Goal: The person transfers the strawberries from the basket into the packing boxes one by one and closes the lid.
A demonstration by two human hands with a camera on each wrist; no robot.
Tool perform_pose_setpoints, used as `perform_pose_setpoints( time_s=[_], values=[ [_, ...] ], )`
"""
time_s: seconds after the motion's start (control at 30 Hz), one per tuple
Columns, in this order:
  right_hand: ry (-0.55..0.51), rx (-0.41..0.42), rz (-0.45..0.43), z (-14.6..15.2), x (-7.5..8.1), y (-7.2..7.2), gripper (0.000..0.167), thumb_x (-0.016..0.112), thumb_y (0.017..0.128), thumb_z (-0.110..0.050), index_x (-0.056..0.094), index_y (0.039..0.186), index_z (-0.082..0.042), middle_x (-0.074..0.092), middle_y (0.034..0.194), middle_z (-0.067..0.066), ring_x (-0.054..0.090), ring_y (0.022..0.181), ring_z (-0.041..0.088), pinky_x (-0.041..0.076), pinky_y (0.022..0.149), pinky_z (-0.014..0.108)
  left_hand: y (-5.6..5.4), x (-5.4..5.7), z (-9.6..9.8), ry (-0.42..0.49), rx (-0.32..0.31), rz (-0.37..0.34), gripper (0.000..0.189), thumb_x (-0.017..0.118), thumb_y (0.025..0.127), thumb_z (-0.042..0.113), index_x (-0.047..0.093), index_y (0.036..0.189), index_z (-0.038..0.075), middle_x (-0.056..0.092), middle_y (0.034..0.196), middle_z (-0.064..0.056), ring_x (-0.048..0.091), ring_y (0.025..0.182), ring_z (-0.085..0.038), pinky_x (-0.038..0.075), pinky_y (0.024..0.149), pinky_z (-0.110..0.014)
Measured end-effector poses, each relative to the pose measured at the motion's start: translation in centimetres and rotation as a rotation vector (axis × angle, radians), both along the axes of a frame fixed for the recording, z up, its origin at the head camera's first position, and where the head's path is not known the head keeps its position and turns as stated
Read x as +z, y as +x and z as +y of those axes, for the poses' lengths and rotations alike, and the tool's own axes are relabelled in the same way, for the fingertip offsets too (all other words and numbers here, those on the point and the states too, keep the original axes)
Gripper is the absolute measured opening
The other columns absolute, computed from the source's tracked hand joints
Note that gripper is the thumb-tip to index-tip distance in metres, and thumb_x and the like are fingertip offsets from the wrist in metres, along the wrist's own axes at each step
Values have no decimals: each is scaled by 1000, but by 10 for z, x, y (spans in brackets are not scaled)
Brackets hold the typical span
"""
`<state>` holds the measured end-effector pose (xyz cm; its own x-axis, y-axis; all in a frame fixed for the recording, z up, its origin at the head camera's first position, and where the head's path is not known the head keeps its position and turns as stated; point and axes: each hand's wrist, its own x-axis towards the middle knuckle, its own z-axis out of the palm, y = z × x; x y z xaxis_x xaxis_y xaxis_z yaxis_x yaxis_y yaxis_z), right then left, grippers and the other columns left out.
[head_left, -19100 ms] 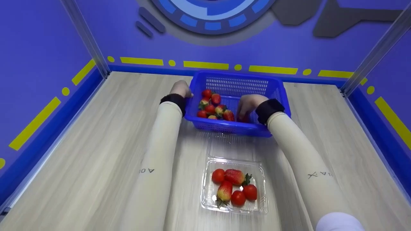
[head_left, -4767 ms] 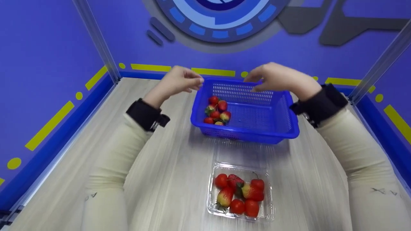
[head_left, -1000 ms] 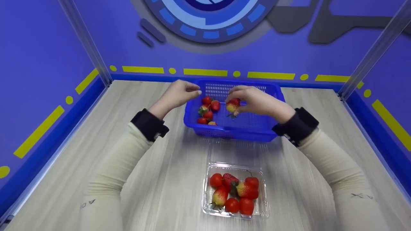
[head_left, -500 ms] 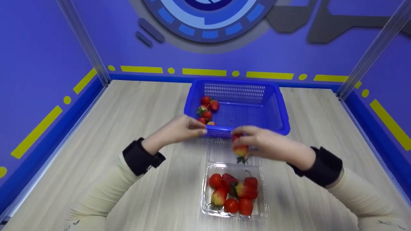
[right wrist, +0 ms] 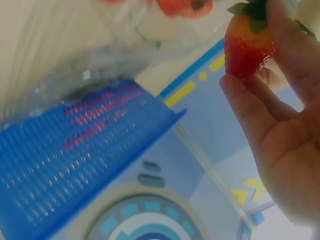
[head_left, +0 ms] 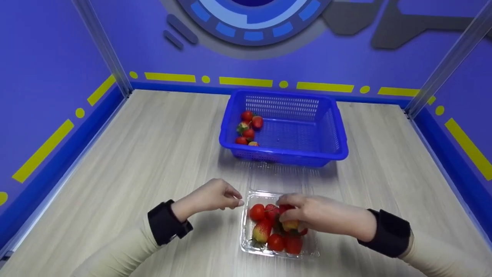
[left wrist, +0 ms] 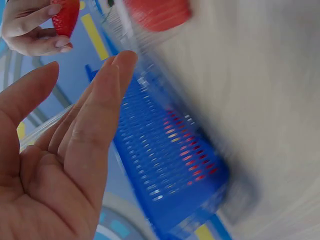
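Note:
My right hand [head_left: 321, 215] pinches a strawberry [right wrist: 247, 42] over the right part of a clear plastic clamshell [head_left: 246, 231]; the berry's red and yellow skin and green leaves show in the right wrist view. Beneath and beside it in the clamshell lie more strawberries, one of them a red and yellow strawberry [head_left: 262, 231], and smooth round red fruits like cherry tomatoes, one a red fruit [head_left: 276, 242] at the front. At the clamshell's left edge my left hand [head_left: 213, 196] hovers with relaxed fingers and holds nothing; in the left wrist view its thumb and fingers [left wrist: 95, 105] stand apart.
Behind the clamshell a blue plastic basket [head_left: 284, 154] stands near the back wall, with several red fruits [head_left: 248, 132] along its left side. The clamshell's transparent lid lies folded back toward the basket. Blue panels [head_left: 134, 46] enclose the wooden table [head_left: 173, 134].
The right hand has lifted the strawberry out of the basket and brought it toward me over the clamshell. My left hand has come down from beside the basket to the clamshell's left edge.

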<state>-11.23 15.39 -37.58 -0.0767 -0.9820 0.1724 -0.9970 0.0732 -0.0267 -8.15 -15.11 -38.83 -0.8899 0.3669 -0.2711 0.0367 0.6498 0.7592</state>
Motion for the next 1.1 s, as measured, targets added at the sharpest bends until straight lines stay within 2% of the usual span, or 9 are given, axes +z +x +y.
perform_pose_setpoints(
  time_s=[0.13,0.23,0.37,0.47,0.57,0.7,0.77,0.93,1.1],
  values=[
    [-22,40,9,-1,-9,7,30,89,74,-12,76,101,-17,71,115,5,70,110,19,60,96,30,2,-12,0,11,19,-26,29,75,93,25,79,102,-3,79,85,-16,75,78,-31,60,62,-26],
    [-30,68,10,-2,-15,10,19,84,83,-17,77,100,-18,72,114,3,70,109,17,59,95,26,1,-20,2,17,30,-47,29,76,92,25,79,98,-3,79,84,-16,75,75,-28,59,62,-24],
    [-18,93,-7,-2,-19,12,14,82,86,-17,76,99,-18,72,114,2,70,109,16,59,96,25,-2,-28,7,38,44,-78,26,77,91,24,80,94,-2,79,82,-17,74,71,-22,58,62,-24],
    [-9,97,-4,-2,-20,14,15,82,86,-17,75,100,-19,72,116,2,69,112,17,58,98,27,-3,-35,10,55,44,-90,24,78,90,23,80,91,-1,79,81,-17,69,66,-15,53,59,-22],
    [-5,101,21,-3,-21,16,18,82,84,-15,75,100,-20,72,119,2,69,114,17,58,99,28,-4,-40,12,72,39,-94,22,80,88,22,79,86,0,76,72,-9,59,61,-8,43,57,-19],
    [13,115,58,-3,-22,20,31,83,74,-7,74,100,-21,73,120,2,70,114,18,58,97,27,-2,-45,15,120,40,-103,20,80,87,16,76,80,-3,63,61,7,51,57,-5,37,56,-17],
    [35,118,62,-3,-22,21,38,83,69,-4,74,103,-21,73,121,3,70,114,18,58,94,25,-1,-46,16,148,50,-122,19,80,86,13,75,80,-4,61,60,8,51,56,-5,38,56,-17],
    [103,95,41,-3,-19,24,43,82,71,-4,75,110,-21,72,125,5,69,115,20,60,91,25,-1,-46,17,221,90,-193,15,77,88,9,75,86,-6,75,71,-9,61,56,-5,51,58,-18],
    [148,77,-3,-1,-15,24,45,82,73,-2,75,113,-21,71,129,7,70,118,22,61,93,28,1,-44,17,258,123,-234,13,75,90,6,74,91,-7,77,83,-21,65,58,-6,61,63,-24]
  ],
)
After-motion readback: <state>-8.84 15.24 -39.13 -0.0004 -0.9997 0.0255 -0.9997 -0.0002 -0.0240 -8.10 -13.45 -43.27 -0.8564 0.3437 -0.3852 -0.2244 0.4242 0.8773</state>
